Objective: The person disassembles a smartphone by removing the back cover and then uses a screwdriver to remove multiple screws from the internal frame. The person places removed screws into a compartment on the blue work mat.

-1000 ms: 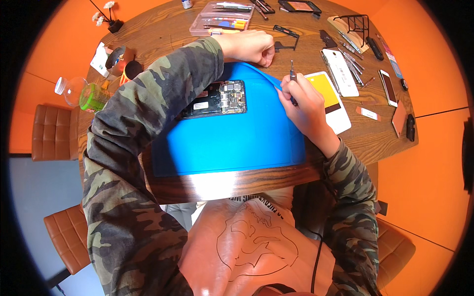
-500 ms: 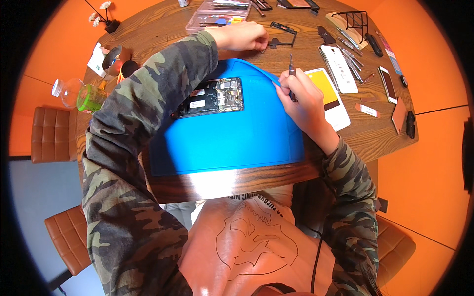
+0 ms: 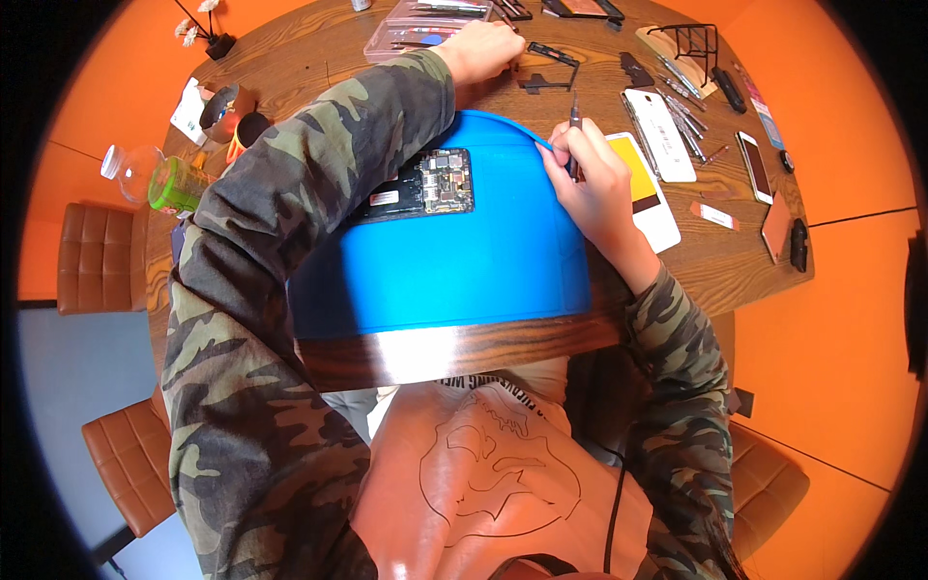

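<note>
A blue work mat point(image 3: 445, 275) lies in front of me with its far right edge curled up. On it rests an opened phone point(image 3: 447, 184) with its circuit board bare, partly covered by my left sleeve. My right hand point(image 3: 599, 188) is closed around a slim dark screwdriver point(image 3: 575, 118), tip pointing away from me. Its thumb and finger also meet the raised mat edge. My left hand point(image 3: 483, 50) reaches beyond the mat, fingers curled, between a clear plastic tool box point(image 3: 385, 43) and a black phone frame point(image 3: 551, 82). Whatever those fingers may hold is hidden.
To the right lie a white phone shell point(image 3: 659, 135), a yellow-and-white panel point(image 3: 662, 227), several metal tools point(image 3: 684, 124) and a white phone point(image 3: 754, 166). A wire stand point(image 3: 696, 41) is at the back. At left are a bottle point(image 3: 176, 186) and a cup point(image 3: 253, 129).
My left hand has moved farther away from me, toward the tool box, and its forearm covers more of the phone. My right hand keeps the screwdriver and has barely shifted.
</note>
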Demonstrator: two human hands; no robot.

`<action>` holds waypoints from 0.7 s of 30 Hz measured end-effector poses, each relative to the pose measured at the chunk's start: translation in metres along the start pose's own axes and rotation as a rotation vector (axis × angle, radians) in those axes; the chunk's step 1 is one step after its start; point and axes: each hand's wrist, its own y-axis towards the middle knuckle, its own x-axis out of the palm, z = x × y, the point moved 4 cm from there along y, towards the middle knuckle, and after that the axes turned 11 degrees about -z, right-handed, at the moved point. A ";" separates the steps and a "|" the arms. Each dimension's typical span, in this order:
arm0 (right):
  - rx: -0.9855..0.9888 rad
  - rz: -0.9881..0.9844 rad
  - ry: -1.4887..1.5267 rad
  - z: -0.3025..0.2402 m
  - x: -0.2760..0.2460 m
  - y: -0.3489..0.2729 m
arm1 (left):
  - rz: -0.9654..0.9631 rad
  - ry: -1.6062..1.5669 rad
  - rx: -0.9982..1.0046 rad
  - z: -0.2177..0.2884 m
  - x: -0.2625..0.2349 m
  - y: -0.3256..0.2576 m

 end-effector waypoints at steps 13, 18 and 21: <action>0.132 0.091 -0.235 0.029 -0.011 0.038 | 0.137 0.140 -0.230 0.011 -0.143 -0.022; 0.079 0.061 0.258 0.028 0.000 0.046 | -0.032 -0.273 -0.294 0.053 -0.162 -0.114; 0.040 0.026 0.347 0.023 0.017 0.047 | -0.299 -0.283 -0.266 0.087 -0.128 -0.176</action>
